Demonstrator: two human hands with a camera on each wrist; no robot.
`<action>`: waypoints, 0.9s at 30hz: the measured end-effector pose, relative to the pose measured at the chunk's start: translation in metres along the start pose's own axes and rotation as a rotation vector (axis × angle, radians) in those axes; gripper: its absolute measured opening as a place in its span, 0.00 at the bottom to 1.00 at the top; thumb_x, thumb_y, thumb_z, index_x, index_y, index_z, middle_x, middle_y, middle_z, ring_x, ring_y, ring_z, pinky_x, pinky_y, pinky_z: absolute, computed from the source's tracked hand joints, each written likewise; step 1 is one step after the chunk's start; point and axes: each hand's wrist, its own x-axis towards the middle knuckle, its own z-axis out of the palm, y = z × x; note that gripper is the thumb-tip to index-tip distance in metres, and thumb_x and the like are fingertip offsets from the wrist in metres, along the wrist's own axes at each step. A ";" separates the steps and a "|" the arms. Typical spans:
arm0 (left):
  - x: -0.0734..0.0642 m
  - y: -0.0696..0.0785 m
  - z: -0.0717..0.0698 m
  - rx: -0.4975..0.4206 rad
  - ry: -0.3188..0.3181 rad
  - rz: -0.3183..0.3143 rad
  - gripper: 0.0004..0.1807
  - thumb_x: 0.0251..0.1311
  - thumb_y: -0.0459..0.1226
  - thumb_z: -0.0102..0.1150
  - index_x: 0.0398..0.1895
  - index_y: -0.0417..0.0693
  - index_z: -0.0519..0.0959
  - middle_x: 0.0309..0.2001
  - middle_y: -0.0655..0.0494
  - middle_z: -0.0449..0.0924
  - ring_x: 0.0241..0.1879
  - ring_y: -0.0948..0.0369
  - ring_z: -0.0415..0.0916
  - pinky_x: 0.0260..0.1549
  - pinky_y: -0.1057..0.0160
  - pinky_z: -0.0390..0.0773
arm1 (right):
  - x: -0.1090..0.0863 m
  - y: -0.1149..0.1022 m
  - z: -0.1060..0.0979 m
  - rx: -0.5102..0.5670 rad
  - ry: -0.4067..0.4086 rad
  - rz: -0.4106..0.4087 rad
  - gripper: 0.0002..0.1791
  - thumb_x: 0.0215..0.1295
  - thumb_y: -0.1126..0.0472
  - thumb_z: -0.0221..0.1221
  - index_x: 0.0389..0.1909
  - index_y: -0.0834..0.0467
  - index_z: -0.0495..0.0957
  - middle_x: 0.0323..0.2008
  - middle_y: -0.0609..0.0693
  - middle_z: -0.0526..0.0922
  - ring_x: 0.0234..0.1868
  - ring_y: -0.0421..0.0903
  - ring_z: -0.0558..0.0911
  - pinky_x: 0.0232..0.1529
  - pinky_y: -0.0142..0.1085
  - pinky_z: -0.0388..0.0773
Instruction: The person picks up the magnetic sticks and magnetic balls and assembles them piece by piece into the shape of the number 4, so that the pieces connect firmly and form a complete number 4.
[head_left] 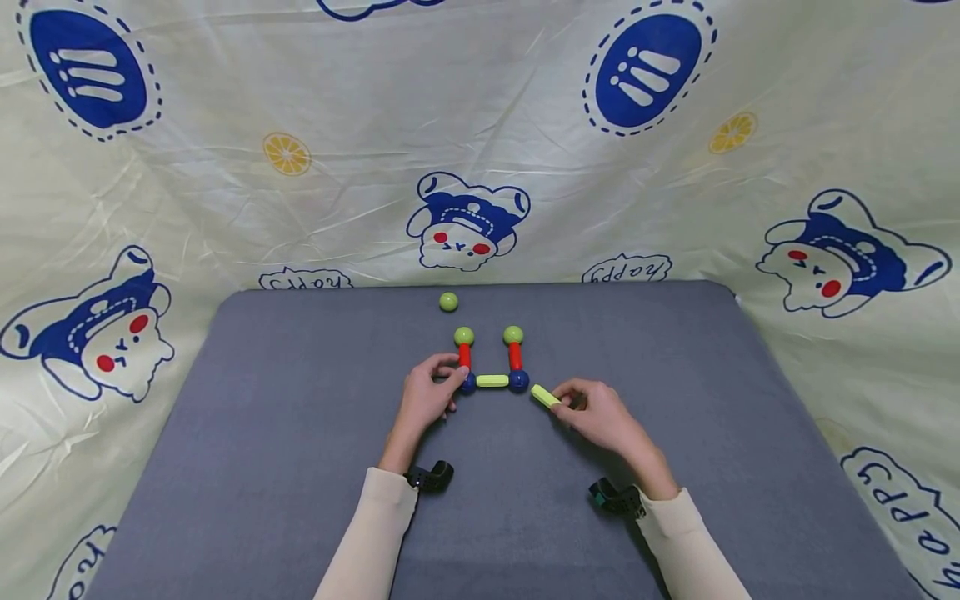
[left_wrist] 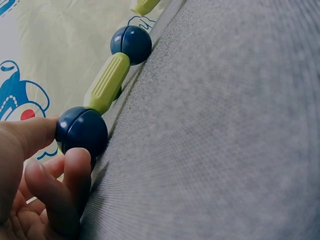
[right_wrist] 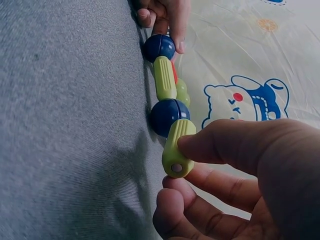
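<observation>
A magnetic building piece lies on the table as an open frame. Its base is a yellow-green rod point(head_left: 492, 381) between a left blue ball point(left_wrist: 82, 132) and a right blue ball point(head_left: 519, 381). From each blue ball a red rod point(head_left: 515, 357) runs away to a green ball point(head_left: 513, 335). My left hand point(head_left: 427, 393) pinches the left blue ball between thumb and fingers. My right hand point(head_left: 597, 414) pinches a second yellow-green magnetic rod point(head_left: 544, 395), angled toward the right blue ball. In the head view a narrow gap shows between that rod's tip and the ball.
A loose green ball point(head_left: 448, 302) lies near the far edge of the grey table point(head_left: 300, 433), behind the frame. A printed white sheet point(head_left: 480, 108) hangs just past that edge and along the sides. Each wrist wears a black camera strap point(head_left: 431, 477).
</observation>
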 end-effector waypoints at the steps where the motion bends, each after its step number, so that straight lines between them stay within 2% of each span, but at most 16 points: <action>1: 0.000 0.000 0.000 0.000 0.000 0.000 0.21 0.69 0.46 0.66 0.61 0.49 0.81 0.43 0.47 0.87 0.14 0.62 0.76 0.12 0.62 0.77 | 0.000 0.000 0.001 0.001 -0.003 -0.002 0.09 0.68 0.61 0.65 0.45 0.60 0.84 0.34 0.50 0.82 0.26 0.42 0.78 0.25 0.32 0.74; 14: 0.001 0.000 0.000 -0.003 0.002 -0.002 0.21 0.69 0.46 0.66 0.61 0.49 0.81 0.43 0.47 0.87 0.14 0.62 0.76 0.11 0.62 0.77 | 0.004 -0.002 0.016 0.018 -0.008 -0.022 0.09 0.68 0.60 0.65 0.44 0.60 0.85 0.34 0.49 0.83 0.28 0.40 0.76 0.26 0.30 0.72; 27: 0.000 -0.001 0.000 -0.003 -0.002 -0.015 0.21 0.69 0.47 0.66 0.61 0.51 0.81 0.43 0.48 0.87 0.14 0.62 0.76 0.12 0.62 0.77 | 0.002 -0.005 0.014 0.014 0.002 -0.002 0.09 0.69 0.58 0.66 0.44 0.60 0.86 0.33 0.49 0.84 0.28 0.41 0.77 0.26 0.32 0.73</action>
